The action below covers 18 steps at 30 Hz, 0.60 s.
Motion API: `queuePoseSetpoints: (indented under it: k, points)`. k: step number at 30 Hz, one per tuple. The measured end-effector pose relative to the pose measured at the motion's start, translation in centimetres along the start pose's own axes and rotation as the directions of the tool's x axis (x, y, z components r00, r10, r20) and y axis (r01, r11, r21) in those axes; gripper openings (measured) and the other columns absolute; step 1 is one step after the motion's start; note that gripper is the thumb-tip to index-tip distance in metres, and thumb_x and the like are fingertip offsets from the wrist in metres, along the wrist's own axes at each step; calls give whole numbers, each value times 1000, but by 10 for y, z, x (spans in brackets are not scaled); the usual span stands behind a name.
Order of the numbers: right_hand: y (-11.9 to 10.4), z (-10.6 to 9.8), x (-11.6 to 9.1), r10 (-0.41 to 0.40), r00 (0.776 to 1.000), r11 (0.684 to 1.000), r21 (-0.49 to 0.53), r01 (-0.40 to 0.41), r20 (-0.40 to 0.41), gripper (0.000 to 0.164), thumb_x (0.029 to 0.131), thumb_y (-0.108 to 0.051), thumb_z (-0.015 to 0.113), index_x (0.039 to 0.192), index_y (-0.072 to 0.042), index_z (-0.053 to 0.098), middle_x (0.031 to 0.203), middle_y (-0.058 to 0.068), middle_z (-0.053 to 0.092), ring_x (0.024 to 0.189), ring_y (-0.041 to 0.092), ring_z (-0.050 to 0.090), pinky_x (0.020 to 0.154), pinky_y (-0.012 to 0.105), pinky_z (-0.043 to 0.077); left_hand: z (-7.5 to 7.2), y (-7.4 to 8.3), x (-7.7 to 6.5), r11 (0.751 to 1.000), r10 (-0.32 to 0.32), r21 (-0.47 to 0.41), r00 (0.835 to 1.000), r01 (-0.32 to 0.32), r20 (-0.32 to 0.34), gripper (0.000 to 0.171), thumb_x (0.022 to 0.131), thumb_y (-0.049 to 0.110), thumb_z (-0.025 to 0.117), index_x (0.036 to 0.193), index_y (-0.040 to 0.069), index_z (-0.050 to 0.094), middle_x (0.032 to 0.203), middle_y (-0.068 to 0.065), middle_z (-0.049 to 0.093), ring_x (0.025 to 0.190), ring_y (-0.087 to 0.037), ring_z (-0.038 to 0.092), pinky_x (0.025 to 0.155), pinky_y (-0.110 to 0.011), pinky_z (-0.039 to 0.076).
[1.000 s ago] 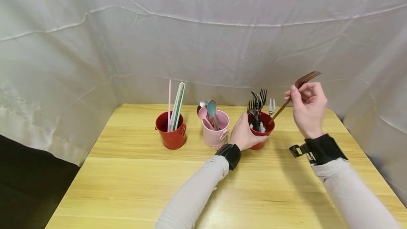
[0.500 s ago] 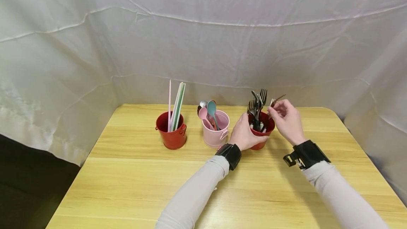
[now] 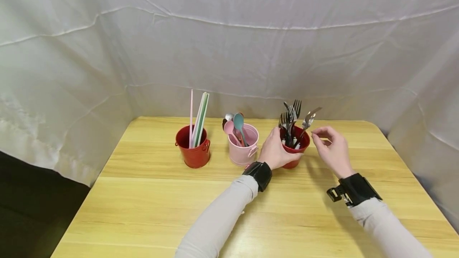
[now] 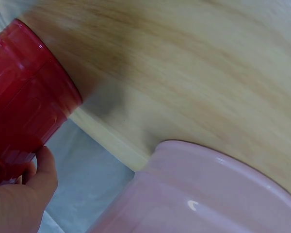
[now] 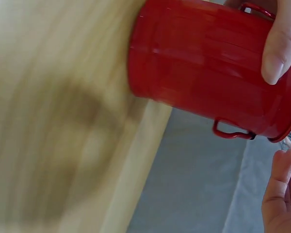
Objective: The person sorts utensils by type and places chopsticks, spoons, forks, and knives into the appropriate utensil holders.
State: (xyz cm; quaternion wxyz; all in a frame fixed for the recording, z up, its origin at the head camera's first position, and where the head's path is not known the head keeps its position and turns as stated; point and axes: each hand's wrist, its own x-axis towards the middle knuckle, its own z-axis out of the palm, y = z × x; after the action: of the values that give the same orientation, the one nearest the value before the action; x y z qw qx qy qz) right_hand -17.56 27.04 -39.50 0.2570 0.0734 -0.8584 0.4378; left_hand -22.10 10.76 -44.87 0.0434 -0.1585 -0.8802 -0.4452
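My left hand (image 3: 274,150) grips the right-hand red bucket (image 3: 291,165), thumb over its near side, fingers round the left. Inside stand several forks; dark ones (image 3: 288,118) cluster on the left. A brown fork (image 3: 315,110) and a silver fork (image 3: 307,122) lean against the right rim. Just right of that rim is my right hand (image 3: 333,150), thumb and forefinger bent toward each other, apart from the forks. In the right wrist view, the red bucket (image 5: 203,58) shows its side handle, with the right-hand fingertips (image 5: 283,160) near its rim.
A pink bucket (image 3: 242,156) with several spoons (image 3: 238,122) stands just left of my left hand. Further left is another red bucket (image 3: 195,157) holding chopsticks (image 3: 201,120). The wooden table (image 3: 150,206) ends at a pale cloth backdrop (image 3: 229,51).
My right hand lowered the brown fork into the right-hand red bucket, let go, and drew back slightly to the right. My left hand has stayed on the bucket.
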Motion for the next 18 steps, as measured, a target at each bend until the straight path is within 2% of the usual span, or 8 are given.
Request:
queuePoseSetpoints:
  k: [3,6,8,12,18]
  points:
    - [-9,-6,-9,11,1000,1000,6,-11,13,11,87,3,59,96,11,60,93,23,64,79,5,61,68,6,46,1,0,0,1000,-2,-7,1000,2,2,89,61,52,82,129,16,39,118,3,53,107,-15,56,91,-33,49]
    - [-7,-9,-18,1,999,1000,-11,0,32,10,88,2,59,94,10,60,91,23,63,78,-2,58,66,6,45,0,1,0,1000,-4,-3,1000,4,5,89,61,53,82,130,16,38,119,2,53,108,-15,56,91,-32,49]
    - [-7,-9,-23,-2,999,999,-37,4,44,9,87,3,60,94,9,61,90,22,64,79,-1,59,65,6,45,0,2,-1,1000,-7,4,1000,7,11,89,62,54,81,130,16,38,120,2,53,109,-15,56,92,-32,49]
    - [5,-9,-32,-10,997,998,-69,15,75,8,86,4,61,93,8,62,89,20,66,78,3,60,64,6,46,-2,3,-2,1000,-19,15,999,18,28,91,62,56,79,132,15,37,121,1,52,109,-15,55,93,-32,49]
    - [33,-9,-39,4,990,996,-90,9,139,12,88,-4,62,99,1,62,93,14,66,81,6,58,66,8,47,-12,9,-9,999,-31,40,999,30,23,97,64,62,75,136,13,33,124,-1,50,110,-16,54,94,-33,48]
